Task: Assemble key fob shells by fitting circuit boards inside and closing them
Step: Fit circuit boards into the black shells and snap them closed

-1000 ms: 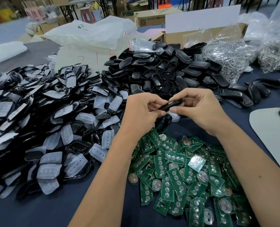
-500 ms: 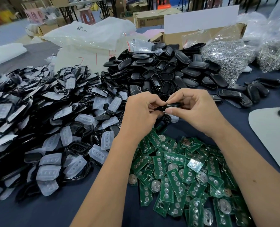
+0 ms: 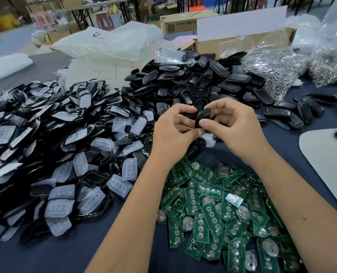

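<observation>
Holding the black key fob (image 3: 202, 115) above the desk (image 3: 286, 142), you pinched it from both sides, left hand (image 3: 174, 131) and right hand (image 3: 235, 125) each in a closed grip on it; green circuit boards (image 3: 219, 209) lay below.

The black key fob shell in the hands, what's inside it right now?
Cannot tell. The left hand and right hand both pinch the key fob shell, and only its dark outer surface shows. Fingers cover the rest, so any circuit board inside is hidden.

Bagged metal rings (image 3: 276, 69), cardboard box (image 3: 207, 43)
</observation>
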